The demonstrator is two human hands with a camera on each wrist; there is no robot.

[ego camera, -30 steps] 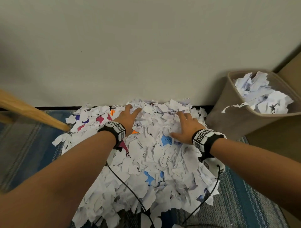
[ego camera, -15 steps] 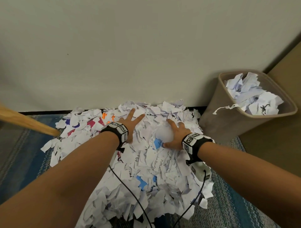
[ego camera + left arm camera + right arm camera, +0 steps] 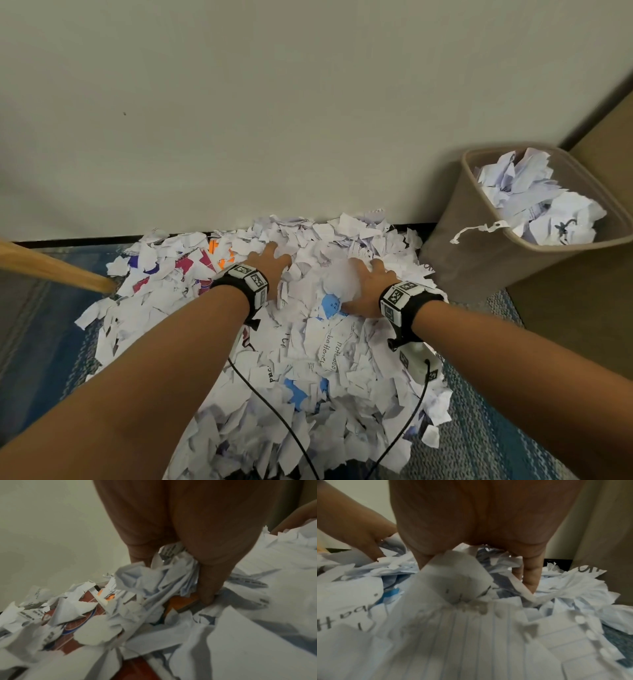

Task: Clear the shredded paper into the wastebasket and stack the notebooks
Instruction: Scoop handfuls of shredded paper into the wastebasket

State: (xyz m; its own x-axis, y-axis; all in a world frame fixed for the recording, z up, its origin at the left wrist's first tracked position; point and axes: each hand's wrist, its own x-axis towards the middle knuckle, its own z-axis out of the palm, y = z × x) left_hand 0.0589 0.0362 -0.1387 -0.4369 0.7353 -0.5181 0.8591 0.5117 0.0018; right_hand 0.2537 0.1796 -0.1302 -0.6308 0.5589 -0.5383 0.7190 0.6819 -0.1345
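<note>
A wide heap of shredded paper (image 3: 308, 342) lies on the rug against the wall. My left hand (image 3: 270, 263) digs into its far middle, and in the left wrist view its fingers (image 3: 211, 585) curl round a crumpled bunch of scraps (image 3: 154, 578). My right hand (image 3: 366, 284) sits just to the right, its fingers (image 3: 530, 574) pushed down into the scraps and cupping a clump. A red printed cover (image 3: 80, 623), mostly buried, shows under the paper beside an orange one (image 3: 181, 600). The tan wastebasket (image 3: 459, 253) stands to the right, holding crumpled paper (image 3: 534, 202).
A wooden leg (image 3: 51, 270) slants in from the left edge. The wall (image 3: 274, 120) stands right behind the heap. A brown cabinet side (image 3: 582, 325) rises behind the wastebasket. A blue striped rug (image 3: 486, 431) lies underneath. Black wrist cables (image 3: 274, 411) trail over the paper.
Both hands have drawn closer together on the heap. Their fingers, spread flat before, now curl down into the scraps. The head view has shifted slightly left.
</note>
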